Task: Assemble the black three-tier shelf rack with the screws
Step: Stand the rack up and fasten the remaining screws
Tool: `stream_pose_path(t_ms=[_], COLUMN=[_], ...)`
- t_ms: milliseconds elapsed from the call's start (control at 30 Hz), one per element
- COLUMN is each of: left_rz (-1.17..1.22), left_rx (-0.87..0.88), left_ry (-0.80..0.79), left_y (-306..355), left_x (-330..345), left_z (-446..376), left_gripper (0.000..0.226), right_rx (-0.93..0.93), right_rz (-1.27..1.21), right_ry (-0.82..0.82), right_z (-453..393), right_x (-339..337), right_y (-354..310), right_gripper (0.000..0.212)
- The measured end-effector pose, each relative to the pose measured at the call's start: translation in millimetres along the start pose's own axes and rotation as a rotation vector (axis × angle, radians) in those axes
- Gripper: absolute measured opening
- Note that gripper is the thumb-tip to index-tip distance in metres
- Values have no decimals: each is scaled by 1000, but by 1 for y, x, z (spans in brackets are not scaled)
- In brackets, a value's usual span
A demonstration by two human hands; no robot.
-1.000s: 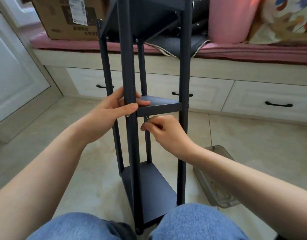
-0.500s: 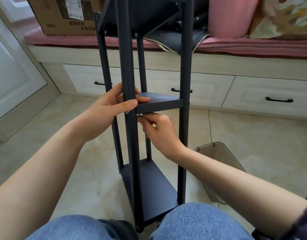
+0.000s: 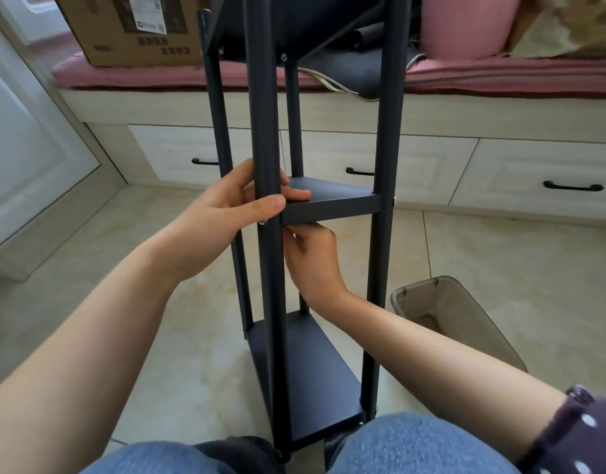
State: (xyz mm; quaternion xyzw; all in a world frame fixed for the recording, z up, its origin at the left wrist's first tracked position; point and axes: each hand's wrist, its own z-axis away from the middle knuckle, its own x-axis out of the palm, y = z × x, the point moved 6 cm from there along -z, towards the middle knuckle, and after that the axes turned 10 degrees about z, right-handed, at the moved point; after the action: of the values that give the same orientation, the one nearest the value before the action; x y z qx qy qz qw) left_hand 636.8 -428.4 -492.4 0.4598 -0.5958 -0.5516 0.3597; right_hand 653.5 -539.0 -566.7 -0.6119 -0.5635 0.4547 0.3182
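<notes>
Fixing the middle shelf to the rack's front-left post.

My left hand wraps the front-left post of the rack, thumb across the front and fingertips resting on the middle shelf at its left corner. My right hand is tucked under that same corner, fingers curled up against the underside; can't tell if they pinch a screw or tool. Rack stands upright on the floor between my knees, bottom shelf already in. Likely next: seat and tighten the screw at this joint, holding the shelf level.
</notes>
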Motion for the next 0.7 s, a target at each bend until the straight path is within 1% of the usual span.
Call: stream_pose_path(t_ms=[67,200,300,400,467,533,700], left_rz=[-6,3,4,-12,-26,-44,-140], left_rx=[3,14,10,4,-1,-3,-28], left_ry=[-3,-8,-15,-9,0,29,77], left_y=[0,0,-1,0,1,2,5], left_x=[1,3,3,2,2,1,2], left_z=[-1,-2,-2,-1,-1,0,4], left_gripper=[20,19,20,25,21,18,14], right_rx=[-15,-5,-20,40,101,123,150], right_rz=[-30,-89,-57,7,135,252,348], right_ry=[4,24,0,-84,-167,-250,-344], right_z=[-1,-4,-1,5,11,22,48], right_x=[2,3,3,1,-2,-7,-42], right_y=[0,0,-2,0,4,3,-9], right_gripper=[17,26,22,20,22,25,20])
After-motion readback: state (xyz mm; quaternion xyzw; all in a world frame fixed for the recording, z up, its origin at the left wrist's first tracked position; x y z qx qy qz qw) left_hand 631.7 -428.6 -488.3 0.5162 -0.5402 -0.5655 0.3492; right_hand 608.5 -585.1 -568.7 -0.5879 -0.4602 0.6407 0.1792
